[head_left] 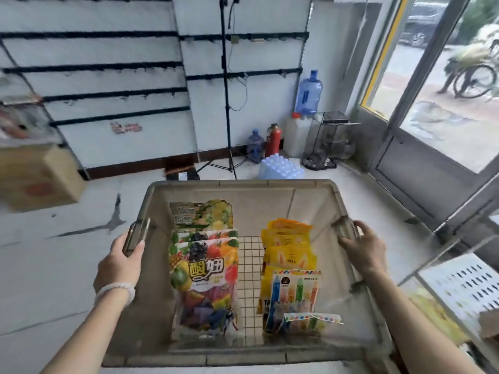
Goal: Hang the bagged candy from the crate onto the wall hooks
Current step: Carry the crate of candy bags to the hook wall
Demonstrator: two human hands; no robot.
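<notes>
- Left hand grips the left handle of the crate; right hand grips the right handle.
- Fruit candy bags lie stacked at the crate's left, yellow bags at its right.
- Wall hooks hang bare ahead.

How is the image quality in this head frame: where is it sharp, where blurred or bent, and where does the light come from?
Head view: sharp at centre, where the print on the fruit-pattern candy bag in the grey plastic crate reads clearly; the cardboard box at left and the white perforated panel at right smear with edge blur; the black wall hook rails bow from wide-angle distortion; soft daylight enters through the glass door, with no harsh shadows.
</notes>
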